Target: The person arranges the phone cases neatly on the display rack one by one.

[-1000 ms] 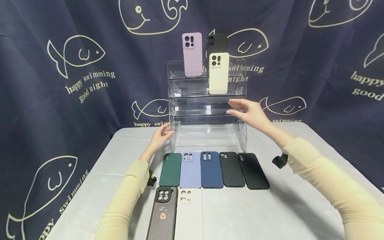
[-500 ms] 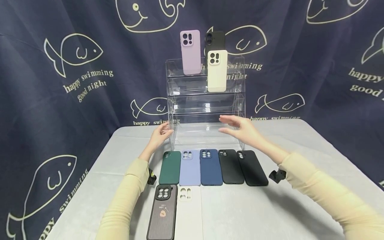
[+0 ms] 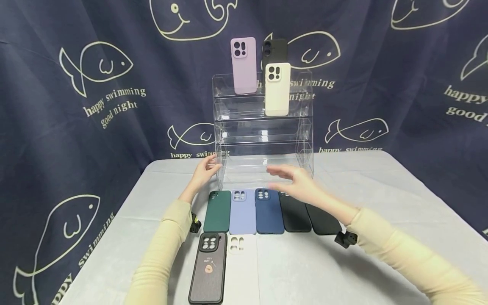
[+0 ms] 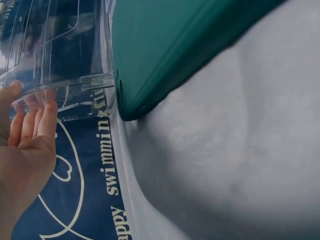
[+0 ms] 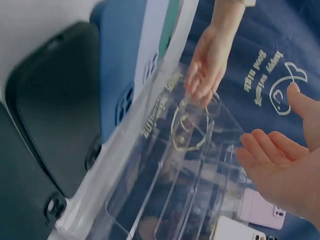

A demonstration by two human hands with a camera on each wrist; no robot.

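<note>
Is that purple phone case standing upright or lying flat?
Upright: the purple phone case stands on the clear rack, camera cutouts at the top.

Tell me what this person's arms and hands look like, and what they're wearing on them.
The left hand and right hand are human and ungloved. Both arms wear long, pale yellow sleeves, creased along the forearm. Each wrist carries a small, blocky black device; the left one shows a yellow-green spot.

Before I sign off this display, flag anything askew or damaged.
Nothing stands out: the pale purple phone case and cream-white phone case stand upright on the clear plastic tiered rack, and no damage shows.
</note>
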